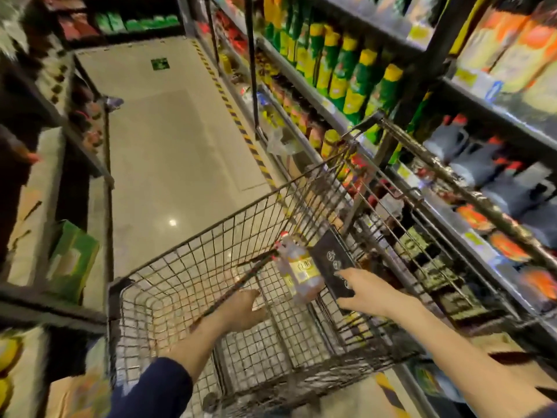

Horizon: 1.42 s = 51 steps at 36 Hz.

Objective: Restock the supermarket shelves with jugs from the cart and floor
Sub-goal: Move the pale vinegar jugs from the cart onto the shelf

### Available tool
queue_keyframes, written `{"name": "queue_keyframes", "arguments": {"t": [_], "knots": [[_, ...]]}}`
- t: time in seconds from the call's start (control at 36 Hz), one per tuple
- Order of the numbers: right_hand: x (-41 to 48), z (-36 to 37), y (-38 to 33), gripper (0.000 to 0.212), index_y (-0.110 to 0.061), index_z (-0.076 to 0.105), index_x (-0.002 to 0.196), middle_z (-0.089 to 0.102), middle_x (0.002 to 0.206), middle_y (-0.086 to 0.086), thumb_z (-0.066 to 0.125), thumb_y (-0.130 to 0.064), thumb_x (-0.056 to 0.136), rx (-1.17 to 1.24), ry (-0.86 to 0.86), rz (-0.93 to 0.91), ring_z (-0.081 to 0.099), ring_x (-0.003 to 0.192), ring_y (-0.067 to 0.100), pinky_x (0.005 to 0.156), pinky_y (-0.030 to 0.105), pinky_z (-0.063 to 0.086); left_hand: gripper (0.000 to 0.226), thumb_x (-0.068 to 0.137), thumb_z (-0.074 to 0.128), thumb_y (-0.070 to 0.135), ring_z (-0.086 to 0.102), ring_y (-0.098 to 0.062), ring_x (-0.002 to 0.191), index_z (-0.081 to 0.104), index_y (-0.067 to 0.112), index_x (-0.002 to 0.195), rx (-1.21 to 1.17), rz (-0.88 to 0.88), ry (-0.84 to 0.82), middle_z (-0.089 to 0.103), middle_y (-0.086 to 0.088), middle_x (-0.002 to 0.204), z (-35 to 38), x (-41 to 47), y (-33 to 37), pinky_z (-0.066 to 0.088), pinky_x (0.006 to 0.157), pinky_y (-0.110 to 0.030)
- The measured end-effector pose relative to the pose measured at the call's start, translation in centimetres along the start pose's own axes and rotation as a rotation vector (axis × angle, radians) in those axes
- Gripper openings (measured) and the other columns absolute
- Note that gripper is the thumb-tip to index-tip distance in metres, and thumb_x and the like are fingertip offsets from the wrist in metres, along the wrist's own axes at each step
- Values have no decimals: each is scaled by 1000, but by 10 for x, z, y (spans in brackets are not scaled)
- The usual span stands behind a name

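Probably heavy, slick: best gripped at the neck of the clear red-capped amber plastic jug, with left hand and right hand both spread, empty.

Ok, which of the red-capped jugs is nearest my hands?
The clear amber jug with a yellow label, in the cart, just ahead of the left hand and right hand. The rest are dark jugs on the right-side shelf.

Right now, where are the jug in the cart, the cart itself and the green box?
jug [300, 274]: head view, on its yellow label.
cart [193, 260]: head view, on its far wire wall.
green box [73, 260]: head view, on its front face.
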State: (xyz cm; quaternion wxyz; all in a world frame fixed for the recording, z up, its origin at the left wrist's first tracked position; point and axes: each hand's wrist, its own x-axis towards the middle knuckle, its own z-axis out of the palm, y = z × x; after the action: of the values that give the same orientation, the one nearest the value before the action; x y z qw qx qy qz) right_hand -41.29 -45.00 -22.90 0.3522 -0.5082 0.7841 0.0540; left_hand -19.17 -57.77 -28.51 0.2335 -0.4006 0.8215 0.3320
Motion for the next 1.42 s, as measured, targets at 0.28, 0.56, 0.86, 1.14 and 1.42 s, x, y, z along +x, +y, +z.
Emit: {"name": "queue_keyframes", "arguments": {"t": [0.28,0.56,0.86,1.14,1.42], "knots": [[58,23,3,63,-14,36,143,45,144,5,60,-35,89,92,-25,21,42,132,21,106,31,36,69,85,60,52,56,-24,114,41,7,135,-389,-87,-65,55,-12,131,17,72,-7,47,98,-34],[113,42,23,65,-15,36,143,47,142,7,63,-35,87,151,-120,86,45,129,23,103,31,39,85,81,61,58,39,-32,133,28,13,145,-687,-242,-51,40,-12,145,42,137,19,27,114,-47],[161,62,51,52,-19,49,134,53,135,3,63,-35,86,239,-183,88,50,124,19,101,28,39,42,81,74,26,54,-13,92,57,6,114,-1130,-506,29,59,2,107,78,223,62,42,72,-18],[187,80,74,46,-23,57,121,58,124,0,62,-39,79,349,-228,116,54,116,20,96,34,44,44,51,92,29,71,-18,72,64,16,82,-1224,-557,288,73,-6,83,109,274,78,60,67,-34],[207,91,87,39,-24,55,123,58,124,-5,65,-27,85,348,-226,64,51,119,12,97,22,35,32,60,88,25,68,-12,67,62,19,78,-1160,-634,313,67,3,71,120,286,73,47,49,-12]]}}
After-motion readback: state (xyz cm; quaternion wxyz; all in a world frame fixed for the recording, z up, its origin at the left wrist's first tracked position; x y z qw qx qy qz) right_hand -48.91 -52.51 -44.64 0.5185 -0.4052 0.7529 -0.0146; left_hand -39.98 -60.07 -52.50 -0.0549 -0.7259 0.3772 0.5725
